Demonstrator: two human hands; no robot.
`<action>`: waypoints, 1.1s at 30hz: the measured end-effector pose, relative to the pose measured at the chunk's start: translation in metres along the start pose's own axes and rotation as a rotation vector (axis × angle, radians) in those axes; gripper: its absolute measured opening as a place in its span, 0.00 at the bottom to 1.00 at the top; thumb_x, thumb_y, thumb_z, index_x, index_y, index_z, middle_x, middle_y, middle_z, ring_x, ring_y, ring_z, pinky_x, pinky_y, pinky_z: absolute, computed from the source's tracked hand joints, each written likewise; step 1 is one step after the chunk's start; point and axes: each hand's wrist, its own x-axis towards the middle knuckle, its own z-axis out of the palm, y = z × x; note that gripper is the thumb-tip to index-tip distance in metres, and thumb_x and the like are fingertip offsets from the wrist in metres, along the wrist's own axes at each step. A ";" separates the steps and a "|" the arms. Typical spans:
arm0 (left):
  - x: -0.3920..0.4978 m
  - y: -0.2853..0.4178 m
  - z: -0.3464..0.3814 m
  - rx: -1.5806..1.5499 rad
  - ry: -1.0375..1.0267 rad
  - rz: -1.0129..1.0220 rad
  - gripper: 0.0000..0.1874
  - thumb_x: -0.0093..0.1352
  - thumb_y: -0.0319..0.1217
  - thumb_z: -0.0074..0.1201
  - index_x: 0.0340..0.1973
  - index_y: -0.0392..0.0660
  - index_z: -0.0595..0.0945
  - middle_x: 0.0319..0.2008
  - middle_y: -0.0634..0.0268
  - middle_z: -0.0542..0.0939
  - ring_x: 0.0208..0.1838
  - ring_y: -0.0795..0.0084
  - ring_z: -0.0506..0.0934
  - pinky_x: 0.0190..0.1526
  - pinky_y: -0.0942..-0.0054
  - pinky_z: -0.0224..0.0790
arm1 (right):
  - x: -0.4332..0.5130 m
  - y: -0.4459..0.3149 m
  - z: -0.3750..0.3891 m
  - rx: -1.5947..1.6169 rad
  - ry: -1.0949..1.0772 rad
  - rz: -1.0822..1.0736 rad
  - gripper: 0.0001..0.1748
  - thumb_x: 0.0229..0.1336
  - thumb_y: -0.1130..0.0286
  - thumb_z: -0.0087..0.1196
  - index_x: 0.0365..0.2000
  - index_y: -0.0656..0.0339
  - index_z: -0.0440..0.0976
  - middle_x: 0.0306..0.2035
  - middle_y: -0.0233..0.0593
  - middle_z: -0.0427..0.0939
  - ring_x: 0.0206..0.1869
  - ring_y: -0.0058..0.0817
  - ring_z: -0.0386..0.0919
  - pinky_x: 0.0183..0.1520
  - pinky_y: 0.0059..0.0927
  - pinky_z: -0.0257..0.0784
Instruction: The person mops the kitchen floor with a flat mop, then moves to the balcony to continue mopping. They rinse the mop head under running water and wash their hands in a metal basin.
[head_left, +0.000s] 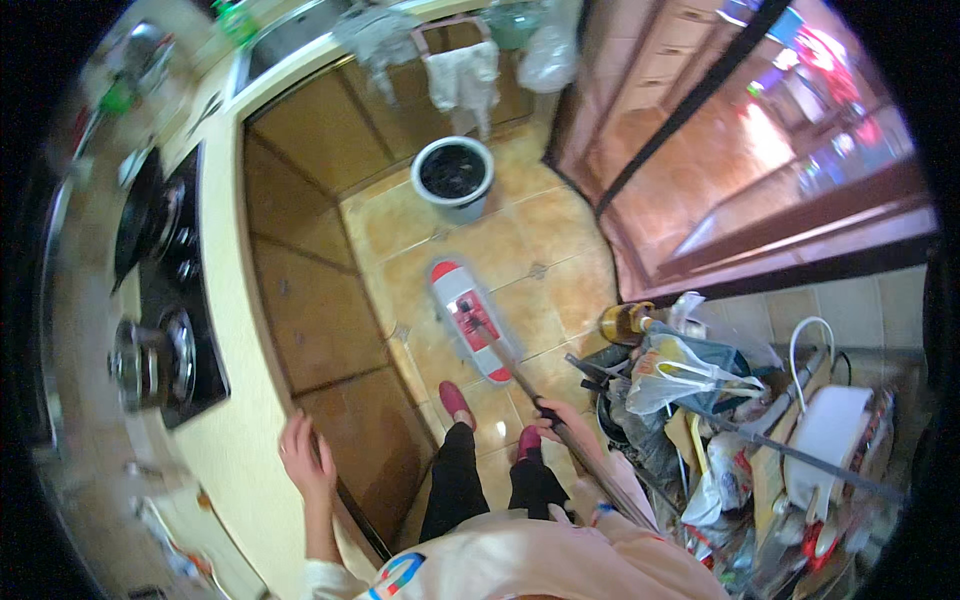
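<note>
My right hand (561, 420) grips the pole (517, 367) of a flat floor mop, which slants from beside my body down to the floor. The flat mop head (459, 296), red and pale grey with a grey fringe round it, lies on the tiles ahead of my feet. My left hand (306, 454) is at the edge of the pale worktop (229, 375), fingers apart and nothing in it. Beyond the mop head stands a round bin (452, 202) with a light rim and a dark inside.
On the left, a glass-lidded pot (142, 367) and a dark pan (142, 217) stand on the black hob (191, 292). Brown cabinets (315, 315) line that side. Bags and a bottle (624, 322) crowd the right. Cloths (465, 71) hang above the bin; a glazed door (787, 225) is at upper right.
</note>
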 end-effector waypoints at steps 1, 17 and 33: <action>-0.002 -0.003 -0.006 0.059 -0.008 0.009 0.22 0.60 0.28 0.53 0.52 0.42 0.73 0.56 0.54 0.70 0.60 0.51 0.66 0.60 0.55 0.55 | -0.025 0.005 -0.015 0.045 -0.084 0.008 0.12 0.60 0.62 0.50 0.33 0.60 0.67 0.21 0.30 0.68 0.16 0.18 0.64 0.17 0.24 0.62; -0.027 -0.038 -0.003 0.199 -0.078 0.045 0.27 0.51 0.25 0.52 0.49 0.47 0.75 0.63 0.64 0.65 0.64 0.55 0.61 0.62 0.57 0.51 | -0.172 0.078 -0.103 0.011 0.079 0.073 0.27 0.46 0.84 0.48 0.50 0.61 0.61 0.26 0.39 0.70 0.12 0.18 0.61 0.15 0.21 0.57; -0.028 -0.040 -0.004 0.155 -0.133 -0.005 0.22 0.53 0.25 0.50 0.46 0.44 0.77 0.62 0.60 0.66 0.64 0.51 0.61 0.63 0.54 0.49 | 0.014 -0.014 -0.006 0.217 -0.314 0.015 0.10 0.52 0.77 0.47 0.37 0.67 0.63 0.23 0.26 0.65 0.15 0.12 0.61 0.20 0.16 0.53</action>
